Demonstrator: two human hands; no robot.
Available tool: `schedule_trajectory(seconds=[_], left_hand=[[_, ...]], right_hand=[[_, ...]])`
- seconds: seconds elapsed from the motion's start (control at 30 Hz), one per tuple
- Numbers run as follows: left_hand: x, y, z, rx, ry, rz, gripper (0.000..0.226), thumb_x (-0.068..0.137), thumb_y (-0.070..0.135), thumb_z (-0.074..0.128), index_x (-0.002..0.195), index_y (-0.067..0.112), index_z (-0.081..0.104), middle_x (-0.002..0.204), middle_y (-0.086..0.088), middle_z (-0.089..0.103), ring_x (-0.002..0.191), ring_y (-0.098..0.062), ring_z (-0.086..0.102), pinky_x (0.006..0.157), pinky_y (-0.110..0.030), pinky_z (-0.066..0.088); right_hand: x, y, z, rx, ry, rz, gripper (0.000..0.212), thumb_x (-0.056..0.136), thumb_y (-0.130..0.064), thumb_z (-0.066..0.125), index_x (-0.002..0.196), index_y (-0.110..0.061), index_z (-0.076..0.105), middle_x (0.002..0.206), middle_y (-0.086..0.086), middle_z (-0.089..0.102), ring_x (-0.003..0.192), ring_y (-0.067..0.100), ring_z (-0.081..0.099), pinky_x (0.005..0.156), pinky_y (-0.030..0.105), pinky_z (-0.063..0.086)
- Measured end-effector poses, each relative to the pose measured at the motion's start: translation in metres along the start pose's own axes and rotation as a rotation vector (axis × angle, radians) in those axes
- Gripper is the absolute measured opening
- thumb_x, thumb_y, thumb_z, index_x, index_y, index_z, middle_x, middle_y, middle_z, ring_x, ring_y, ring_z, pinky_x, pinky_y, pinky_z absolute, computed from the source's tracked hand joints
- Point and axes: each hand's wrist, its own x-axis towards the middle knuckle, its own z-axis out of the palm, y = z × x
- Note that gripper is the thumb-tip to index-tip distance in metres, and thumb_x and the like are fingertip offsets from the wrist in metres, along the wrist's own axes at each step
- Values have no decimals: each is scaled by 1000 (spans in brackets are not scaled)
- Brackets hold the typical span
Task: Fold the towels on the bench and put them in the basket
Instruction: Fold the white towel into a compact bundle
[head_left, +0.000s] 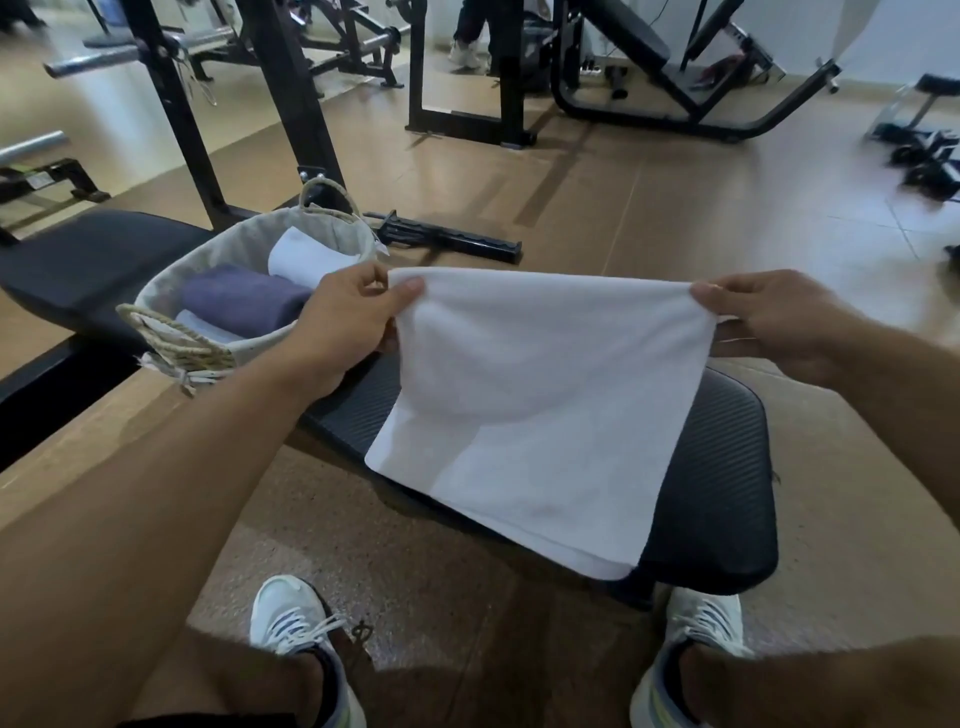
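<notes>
Mid-fold, the left hand (347, 319) and right hand (768, 317) pinch the white towel's (535, 410) top corners above the bench (727, 467); next likely a second fold before the basket (249, 234).

The scene is lit by soft, even indoor light, moderately bright, with no glare. Only faint shadows are cast, one beneath the white towel (540, 405) on the dark counter (727, 493). Wide-angle distortion is seen at the edges, where the forearms are stretched. The distant gym equipment (649, 67) is rendered slightly blurred, and the whole picture is somewhat soft.
</notes>
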Motion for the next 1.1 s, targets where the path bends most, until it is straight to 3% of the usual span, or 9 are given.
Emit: schedule_trajectory(seconds=[0.07, 0.3, 0.43, 0.5, 0.57, 0.63, 0.8, 0.93, 1.1], left_hand=[[14, 15, -1, 34, 35, 52, 19, 95, 33, 68, 101, 15, 69, 101, -7, 76, 97, -32, 73, 87, -52, 60], [61, 97, -10, 87, 78, 249, 11, 99, 21, 63, 88, 22, 67, 97, -4, 69, 94, -26, 71, 74, -29, 61], [44, 105, -16, 147, 48, 322, 11, 97, 19, 66, 87, 23, 68, 90, -1, 70, 82, -15, 67, 88, -42, 61], [22, 90, -21, 243, 36, 321, 3, 94, 20, 70, 92, 22, 72, 89, 0, 73, 78, -11, 67, 84, -36, 59], [-4, 64, -27, 415, -20, 341, 5, 91, 20, 73, 96, 21, 74, 87, 5, 74, 72, 5, 64, 70, -10, 52], [-27, 35, -32, 577, -131, 325, 6, 88, 19, 76, 90, 25, 75, 79, 15, 74, 70, 12, 62, 62, -2, 44], [-65, -36, -36, 852, -521, 179, 23, 86, 16, 77, 77, 35, 69, 71, 20, 71, 67, 6, 63, 64, -17, 46], [-79, -70, -34, 1080, -654, 107, 7, 88, 30, 72, 92, 36, 71, 92, 19, 71, 86, 2, 65, 83, -30, 54], [-66, -64, -27, 1155, -825, -18, 13, 82, 31, 79, 92, 34, 72, 84, 19, 72, 77, 6, 65, 77, -22, 55]], right_hand=[[9, -20, -4, -34, 39, -46, 17, 101, -25, 60, 106, -12, 69, 102, 6, 73, 88, 20, 72, 77, 32, 64], [29, -90, -26, 35, 217, -359, 9, 102, -24, 60, 101, -18, 67, 107, 5, 68, 97, 22, 68, 95, 40, 58], [16, -89, -35, 14, 201, -445, 11, 102, -22, 59, 94, -23, 67, 99, 1, 69, 93, 20, 68, 98, 39, 56], [1, -73, -34, -42, 122, -434, 15, 103, -21, 57, 91, -23, 65, 89, -3, 69, 82, 12, 67, 94, 34, 57], [-18, -50, -29, -160, 6, -404, 15, 103, -17, 56, 91, -17, 66, 82, -2, 68, 75, 9, 65, 81, 21, 57], [-34, -19, -23, -344, -115, -374, 16, 100, -15, 60, 86, -16, 67, 77, -6, 70, 74, 6, 64, 69, 10, 50], [-55, 54, 1, -886, -541, -234, 13, 100, -41, 58, 90, -44, 65, 93, -19, 70, 89, -1, 66, 87, 29, 53], [-73, 67, 18, -1037, -724, -215, 15, 101, -42, 56, 87, -43, 60, 87, -25, 62, 83, -7, 57, 74, 14, 43], [-70, 49, 27, -1045, -814, -111, 13, 97, -49, 59, 92, -40, 66, 93, -20, 71, 87, -2, 64, 81, 18, 50]])
